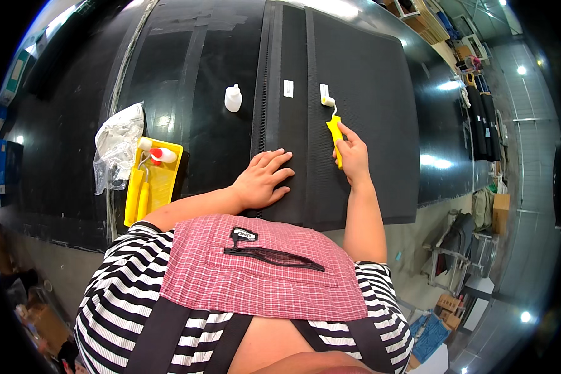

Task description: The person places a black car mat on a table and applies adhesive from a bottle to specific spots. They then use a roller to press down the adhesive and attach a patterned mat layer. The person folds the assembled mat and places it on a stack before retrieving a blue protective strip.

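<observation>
Roller is over black sheet beneath workshop lights

The sheet lies right of bottle and tray.

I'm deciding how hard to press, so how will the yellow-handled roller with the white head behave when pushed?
The yellow-handled roller will probably turn readily, since its white head looks cylindrical. It's likely light, given the slim handle in the right hand. Its bent rod, being thin, might flex.
</observation>
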